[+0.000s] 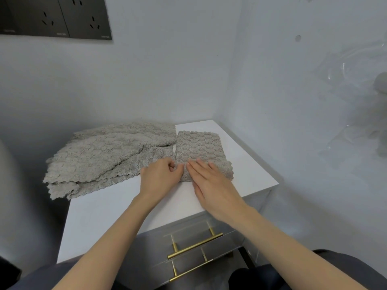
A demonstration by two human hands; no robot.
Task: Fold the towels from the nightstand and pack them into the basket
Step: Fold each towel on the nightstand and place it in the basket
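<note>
Nearest the camera is the grey drawer front with its gold bar handles [194, 245], and above that the white nightstand [117, 214] top where all the action is. This looks like the folding step, mid-towel. The left hand [161, 176] has its fingers curled and pinches the near left edge of the folded towel [201, 149], while the right hand [211, 185] lies flat with straight fingers, pressing the near end of that same towel down. My guess is the next move is one more fold, near end over to far end, so the pinch has to lift the edge cleanly while the flat hand keeps the layers from sliding. Then it has to go into the basket, which I can't see anywhere here. The towel itself is a grey-beige fluffy thing with a scalloped, bumpy texture, already narrowed to a strip running near to far on the right part of the top. Just left of it, nearly touching, is a rumpled pile of towels [104, 160] in the same fabric, not folded yet and hanging a bit over the left edge. Beyond that, pale wall, with a dark socket panel [56, 15] far left.
</note>
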